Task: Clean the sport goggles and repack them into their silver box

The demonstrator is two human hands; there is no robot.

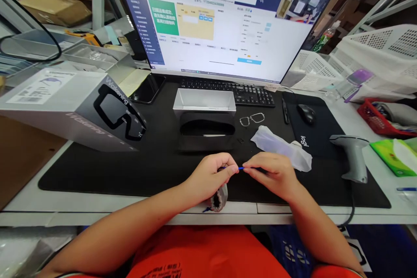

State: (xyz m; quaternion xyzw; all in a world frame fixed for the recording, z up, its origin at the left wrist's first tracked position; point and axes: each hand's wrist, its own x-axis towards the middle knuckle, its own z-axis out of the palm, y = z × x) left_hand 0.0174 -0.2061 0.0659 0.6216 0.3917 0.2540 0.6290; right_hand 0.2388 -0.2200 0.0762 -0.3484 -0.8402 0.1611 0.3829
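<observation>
My left hand [210, 177] is closed in a pinch on a blue cord [240, 168] above the front of the black desk mat. My right hand [275, 173] pinches the same cord a short way to the right, so a little blue shows between the fingertips. Below my left hand hangs a small grey drawstring pouch [219, 200], its dark mouth facing the desk's front edge. Ahead of the hands lie a black glasses case [206, 142], a grey box tray [204, 100] and a clear eyeglass frame [252, 119]. A crumpled translucent sleeve [282, 147] rests beyond my right hand.
A large Wakening carton [81, 108] stands at left, near a phone [148, 88]. The monitor [224, 26] and keyboard [254, 95] are behind. On the right are a mouse [306, 114], a barcode scanner [353, 156], a tissue pack [392, 156] and white baskets [384, 52].
</observation>
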